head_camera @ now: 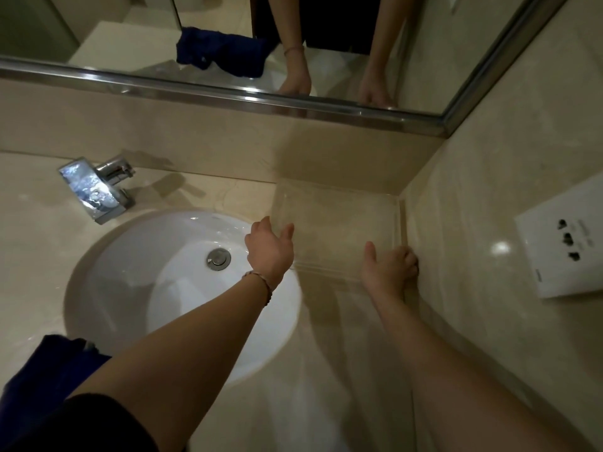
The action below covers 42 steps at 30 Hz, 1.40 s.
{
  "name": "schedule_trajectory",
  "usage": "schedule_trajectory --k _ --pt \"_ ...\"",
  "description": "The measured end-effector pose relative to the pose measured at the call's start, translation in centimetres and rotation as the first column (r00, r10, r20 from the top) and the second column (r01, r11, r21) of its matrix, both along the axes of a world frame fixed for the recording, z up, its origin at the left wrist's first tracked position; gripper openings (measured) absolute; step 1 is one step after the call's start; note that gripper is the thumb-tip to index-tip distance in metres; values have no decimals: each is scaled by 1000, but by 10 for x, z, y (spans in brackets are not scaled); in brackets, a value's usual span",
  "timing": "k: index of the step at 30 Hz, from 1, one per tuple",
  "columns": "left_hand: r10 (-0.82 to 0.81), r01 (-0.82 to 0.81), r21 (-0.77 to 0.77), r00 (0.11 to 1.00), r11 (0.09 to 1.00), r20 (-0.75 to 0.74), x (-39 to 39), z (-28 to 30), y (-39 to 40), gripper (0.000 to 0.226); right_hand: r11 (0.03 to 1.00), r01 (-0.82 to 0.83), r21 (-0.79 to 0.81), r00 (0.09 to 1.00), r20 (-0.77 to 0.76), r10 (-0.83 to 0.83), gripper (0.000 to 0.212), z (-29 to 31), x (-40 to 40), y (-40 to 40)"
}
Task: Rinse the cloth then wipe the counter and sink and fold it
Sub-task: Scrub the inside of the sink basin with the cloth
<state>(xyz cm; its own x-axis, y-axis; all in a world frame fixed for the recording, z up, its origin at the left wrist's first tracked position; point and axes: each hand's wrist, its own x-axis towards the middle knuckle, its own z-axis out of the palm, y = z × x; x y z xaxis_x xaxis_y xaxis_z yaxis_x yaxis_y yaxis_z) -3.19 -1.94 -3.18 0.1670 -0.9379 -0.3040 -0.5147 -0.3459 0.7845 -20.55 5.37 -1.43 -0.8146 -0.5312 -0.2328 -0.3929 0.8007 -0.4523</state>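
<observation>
One cloth (49, 367), dark navy, bunched and creased, no clean fold showing. It lies at the 8 o'clock corner of the scene, on the table (342, 370) edge just beside the near-left rim of the sink (98, 288); part of it runs under the person's left forearm and dark sleeve.

Neither hand is on it. Both hands are well apart from the cloth, up toward 1 o'clock, on a clear plastic tray (336, 223) that sits in the back right corner of the table against the wall.

Left hand (269, 247): at the tray's left edge, thumb out over the tray, fingers curled over the edge and out of sight, so the grip is unclear; bracelet on the wrist.
Right hand (388, 267): at the tray's near right corner, thumb up on the inner side, fingers curled round the outer side by the wall, gripping it.

Count: one cloth, one tray, one round white sink with one metal drain plug (218, 258), one chrome tap (96, 187) at 10 o'clock, one white wall socket plate (564, 243) at 3 o'clock, one mirror (228, 37) at 12 o'clock, which repeats cloth and both hands.
</observation>
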Motion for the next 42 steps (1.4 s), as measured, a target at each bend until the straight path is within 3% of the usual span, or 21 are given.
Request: schedule_trajectory --k 5,9,11,19,30,35,39,42 --pt "27 -26 9 998 1000 -54 -1 -5 3 61 923 -328 201 920 -154 361 75 -2 22 18" --pt "52 -50 45 997 998 -51 -3 -3 2 64 754 -607 250 748 -139 649 71 -9 26 29" --pt "58 -56 50 997 997 -44 -6 -3 2 65 683 -668 295 683 -121 721 74 -9 22 30" --pt "56 -54 32 996 998 -63 -20 -2 1 63 639 -686 349 625 -168 762 82 -20 -6 22" --pt "-14 14 10 999 1000 -52 -12 -8 -11 61 664 -696 274 645 -170 745 81 -17 -6 13" --pt "-30 33 25 991 999 -128 -2 -10 -15 77 664 -690 288 647 -167 744 78 -13 -2 12" --pt "-123 129 36 982 991 -141 22 4 -13 56 671 -677 302 650 -183 738 74 -10 9 15" --pt "-208 209 11 976 978 -62 45 9 -5 42 658 -696 289 626 -207 752 71 -9 37 25"
